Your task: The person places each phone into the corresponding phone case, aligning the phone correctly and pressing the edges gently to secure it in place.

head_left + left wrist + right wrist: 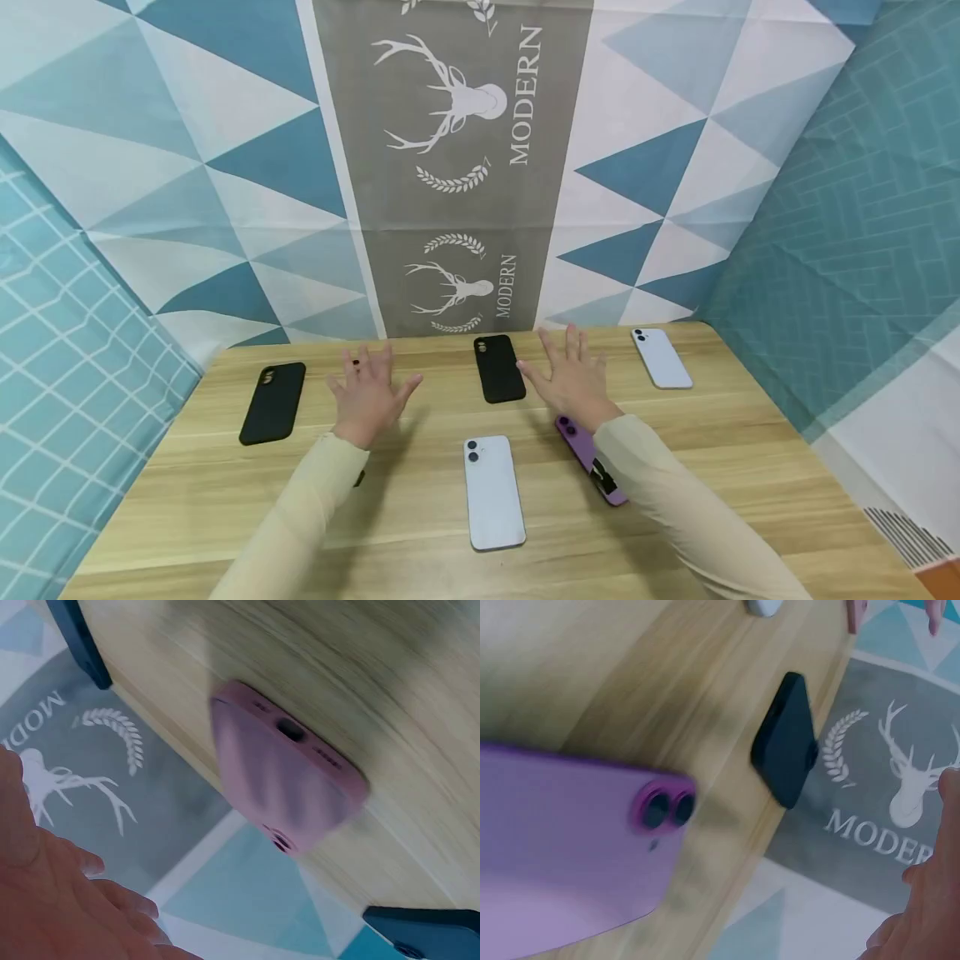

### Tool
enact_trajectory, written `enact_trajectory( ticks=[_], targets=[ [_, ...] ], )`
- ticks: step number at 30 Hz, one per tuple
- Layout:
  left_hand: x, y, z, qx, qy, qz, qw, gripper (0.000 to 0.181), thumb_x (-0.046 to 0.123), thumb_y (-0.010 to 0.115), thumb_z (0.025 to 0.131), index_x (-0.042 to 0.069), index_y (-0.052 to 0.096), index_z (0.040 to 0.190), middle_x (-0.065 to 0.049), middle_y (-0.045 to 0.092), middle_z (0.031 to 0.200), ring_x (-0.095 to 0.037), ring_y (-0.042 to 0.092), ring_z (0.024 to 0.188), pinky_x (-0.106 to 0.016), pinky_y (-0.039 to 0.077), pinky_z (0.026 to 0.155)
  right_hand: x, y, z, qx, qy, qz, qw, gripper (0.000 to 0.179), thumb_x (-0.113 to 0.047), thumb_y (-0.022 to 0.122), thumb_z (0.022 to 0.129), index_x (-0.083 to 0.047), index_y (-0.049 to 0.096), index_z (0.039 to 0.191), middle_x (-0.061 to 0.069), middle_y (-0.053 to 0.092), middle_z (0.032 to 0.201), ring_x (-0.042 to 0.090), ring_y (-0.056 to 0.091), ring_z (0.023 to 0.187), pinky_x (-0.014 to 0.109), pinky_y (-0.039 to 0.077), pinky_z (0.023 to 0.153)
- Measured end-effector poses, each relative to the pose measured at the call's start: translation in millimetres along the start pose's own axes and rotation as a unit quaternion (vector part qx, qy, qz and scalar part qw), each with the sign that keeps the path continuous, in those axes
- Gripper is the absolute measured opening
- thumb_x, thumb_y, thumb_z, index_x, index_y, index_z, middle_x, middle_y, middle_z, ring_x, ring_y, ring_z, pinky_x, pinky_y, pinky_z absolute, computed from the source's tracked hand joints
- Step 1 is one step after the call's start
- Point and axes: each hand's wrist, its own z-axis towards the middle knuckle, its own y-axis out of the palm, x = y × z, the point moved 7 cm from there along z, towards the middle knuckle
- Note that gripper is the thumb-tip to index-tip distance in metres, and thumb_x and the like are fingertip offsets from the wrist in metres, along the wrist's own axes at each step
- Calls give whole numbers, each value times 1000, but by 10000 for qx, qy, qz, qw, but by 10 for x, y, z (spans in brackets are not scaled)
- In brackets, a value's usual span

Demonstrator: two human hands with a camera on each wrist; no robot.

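From where I stood, the left hand (367,396) and right hand (576,379) hovered over the pale wood-grain worktop (427,546), fingers splayed wide, each grip fully open w/ nothing in it, prob. to avoid nudging anything. A smooth-backed, rounded pink phone (285,765) lay nr the left hand, mostly hidden from above. A rectangular purple phone (579,447), w/ twin lenses and a black patch, slanted partly under the cream right sleeve (667,500). A flat matte-black phone-shaped slab (501,369), case or handset I couldn't tell, sat just beside the right thumb. Its black twin (273,404) lay far L, a slim white phone (662,358) far R, a second white phone (495,493) up front btwn the arms. All lay backs up, apart, presumably so none knocked another.
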Motion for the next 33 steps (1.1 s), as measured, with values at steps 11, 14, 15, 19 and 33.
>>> enact_trajectory(
  ticks=[11, 14, 15, 19, 33],
  targets=[
    [-429, -50, -74, -122, -166, -254, 9995, 82, 61, 31, 94, 2, 17, 148, -39, 8, 147, -59, -3, 135, -81, 0, 97, 452, -52, 32, 124, 206, -121, 9996, 81, -74, 21, 88, -24, 12, 151, 23, -4, 155, 43, 0, 143, 70, 9, 109],
    [-545, -57, -98, -153, -203, -242, 9994, 81, 60, 30, 95, 1, 17, 148, -42, 7, 146, -61, -4, 133, -83, 0, 96, 604, -99, 31, 153, 247, -172, 9994, 80, -71, 23, 89, -21, 13, 151, 26, -3, 154, 45, 2, 142, 68, 11, 110],
    [-578, -60, -98, -179, -221, -242, 9993, 81, 60, 29, 95, 0, 17, 148, -42, 7, 146, -61, -4, 133, -83, 0, 95, 666, -123, 33, 174, 268, -195, 9993, 80, -71, 24, 90, -20, 13, 151, 26, -3, 154, 45, 3, 142, 68, 12, 110],
    [-767, -82, -130, -312, -406, -363, 9980, 84, 63, 27, 94, -1, 14, 148, -42, 2, 146, -61, -10, 132, -83, -3, 95, 873, -163, 46, 151, 303, -269, 9991, 82, -70, 21, 91, -15, 12, 151, 30, -2, 153, 49, 6, 140, 71, 18, 106],
    [-1236, -75, -167, -464, -758, -318, 9955, 92, 66, 23, 93, -8, 12, 146, -47, 3, 141, -66, -9, 127, -84, 2, 90, 1502, -287, 37, 304, 702, -321, 9966, 72, -54, 28, 98, 0, 26, 145, 38, 20, 145, 55, 31, 126, 68, 37, 93]
  ],
)
